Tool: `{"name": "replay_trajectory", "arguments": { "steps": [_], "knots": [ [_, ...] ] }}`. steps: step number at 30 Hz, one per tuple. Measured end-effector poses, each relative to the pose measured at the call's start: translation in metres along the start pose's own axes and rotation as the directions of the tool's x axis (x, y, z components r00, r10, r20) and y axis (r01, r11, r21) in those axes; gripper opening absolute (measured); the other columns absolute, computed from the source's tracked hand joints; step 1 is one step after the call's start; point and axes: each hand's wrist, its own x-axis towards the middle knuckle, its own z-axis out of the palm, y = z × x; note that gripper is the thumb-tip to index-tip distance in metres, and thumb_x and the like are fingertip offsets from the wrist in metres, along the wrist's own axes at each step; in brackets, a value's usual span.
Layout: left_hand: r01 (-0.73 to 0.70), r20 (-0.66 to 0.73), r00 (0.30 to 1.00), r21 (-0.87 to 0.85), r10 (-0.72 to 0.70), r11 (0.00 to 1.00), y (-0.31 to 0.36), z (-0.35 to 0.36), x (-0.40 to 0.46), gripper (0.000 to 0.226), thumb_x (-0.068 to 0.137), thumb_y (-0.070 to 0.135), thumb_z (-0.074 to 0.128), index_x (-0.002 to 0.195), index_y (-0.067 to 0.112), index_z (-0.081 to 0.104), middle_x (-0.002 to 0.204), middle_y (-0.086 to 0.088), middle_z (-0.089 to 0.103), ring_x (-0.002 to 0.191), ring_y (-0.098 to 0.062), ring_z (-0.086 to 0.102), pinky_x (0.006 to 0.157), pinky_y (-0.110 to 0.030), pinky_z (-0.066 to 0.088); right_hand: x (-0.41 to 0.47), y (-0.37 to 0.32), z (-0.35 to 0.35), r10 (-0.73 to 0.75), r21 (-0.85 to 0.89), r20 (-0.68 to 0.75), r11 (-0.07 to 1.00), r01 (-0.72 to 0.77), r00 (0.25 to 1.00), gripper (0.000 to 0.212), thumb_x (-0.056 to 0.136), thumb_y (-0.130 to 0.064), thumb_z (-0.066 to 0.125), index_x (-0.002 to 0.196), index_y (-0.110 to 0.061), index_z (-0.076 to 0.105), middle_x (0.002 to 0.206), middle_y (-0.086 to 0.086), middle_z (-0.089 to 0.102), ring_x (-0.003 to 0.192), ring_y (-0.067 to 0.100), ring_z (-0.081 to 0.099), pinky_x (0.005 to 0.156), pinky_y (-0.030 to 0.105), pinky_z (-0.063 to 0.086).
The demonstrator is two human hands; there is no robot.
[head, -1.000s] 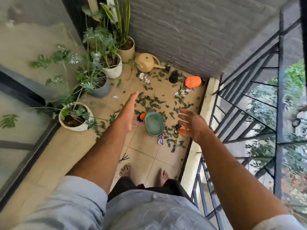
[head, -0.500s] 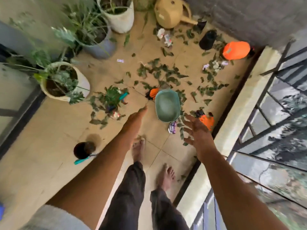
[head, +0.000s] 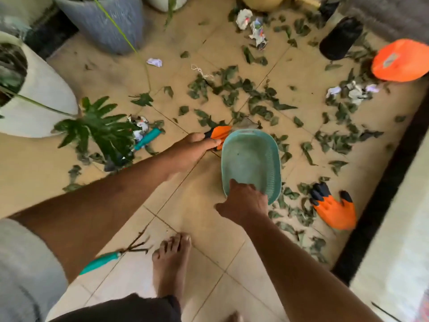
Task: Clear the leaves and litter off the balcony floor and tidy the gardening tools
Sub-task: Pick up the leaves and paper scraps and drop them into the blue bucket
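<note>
The right hand (head: 245,202) grips the near rim of the teal basket (head: 251,159), fingers curled over the edge into it, thumb outside; the basket sits on the tiled floor (head: 130,84) among scattered leaves (head: 232,91). The left hand (head: 192,151) lies just beside the basket's left rim, fingers curled around an orange glove (head: 220,133) at the basket's far-left corner. A second orange glove (head: 332,209) lies right of the basket, near the dark strip along the balcony's raised edge (head: 394,228). Leaves are thickest beyond and to the right of the basket; crumpled paper (head: 253,25) lies farther off, near a black pot (head: 340,38) and an orange cap (head: 400,60). To the left, a white pot (head: 39,98) and a grey pot (head: 111,19) crowd that side, with a teal-handled trowel (head: 146,139) under foliage. A teal-handled rake (head: 111,257) lies by the bare foot (head: 170,261). The bare tiles are nearest the feet.
</note>
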Motion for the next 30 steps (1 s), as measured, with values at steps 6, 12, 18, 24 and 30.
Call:
{"name": "replay_trajectory", "arguments": {
  "steps": [6,12,18,24,30],
  "knots": [
    [-0.112,0.013,0.993,-0.091,0.114,0.99,0.002,0.033,0.033,0.045,0.085,0.043,0.045,0.126,0.035,0.059,0.122,0.001,0.07,0.105,-0.036,0.067,0.083,-0.05,0.047,0.048,-0.007,0.005,-0.018,-0.176,0.244,0.982,0.062,0.969,0.032,0.08,-0.045,0.068,0.105,-0.025,0.064,0.094,-0.004,0.062,0.1,0.025,0.067,0.083,0.034,0.049],
    [-0.27,-0.168,0.95,-0.024,0.263,0.962,0.022,0.04,0.021,0.038,0.089,0.041,0.051,0.112,0.026,0.076,0.111,-0.005,0.076,0.091,-0.039,0.074,0.077,-0.047,0.047,0.041,-0.033,-0.027,-0.064,-0.295,0.229,0.946,0.131,0.971,0.03,0.08,-0.031,0.068,0.107,-0.021,0.067,0.106,0.0,0.069,0.104,0.025,0.067,0.089,0.033,0.052],
    [-0.24,-0.098,0.967,-0.041,0.235,0.97,0.014,0.046,0.028,0.044,0.084,0.047,0.049,0.121,0.029,0.065,0.119,-0.006,0.074,0.098,-0.042,0.072,0.079,-0.048,0.047,0.0,-0.033,-0.107,-0.257,-0.006,0.1,0.966,0.259,0.961,0.036,0.07,-0.043,0.059,0.091,-0.014,0.063,0.082,0.004,0.066,0.076,0.023,0.066,0.065,0.036,0.052],
    [-0.127,-0.046,0.992,-0.156,0.121,0.98,-0.006,0.018,0.021,0.069,0.068,0.037,0.091,0.128,0.034,0.059,0.121,0.0,0.073,0.103,-0.035,0.074,0.078,-0.051,0.056,-0.001,-0.024,-0.136,-0.398,0.796,-0.076,0.528,0.296,0.914,0.018,0.104,-0.009,0.053,0.113,-0.007,0.069,0.1,0.011,0.076,0.084,0.019,0.071,0.066,0.033,0.054],
    [-0.118,-0.125,0.988,-0.193,0.095,0.974,-0.024,0.011,0.01,0.095,0.049,0.028,0.104,0.134,0.032,0.06,0.125,-0.003,0.074,0.107,-0.036,0.074,0.076,-0.05,0.057,0.057,-0.014,-0.086,-0.235,0.973,0.231,0.088,-0.216,0.944,0.034,0.105,-0.013,0.039,0.126,-0.003,0.064,0.115,0.018,0.072,0.099,0.035,0.072,0.09,0.052,0.06]
  ]
}}
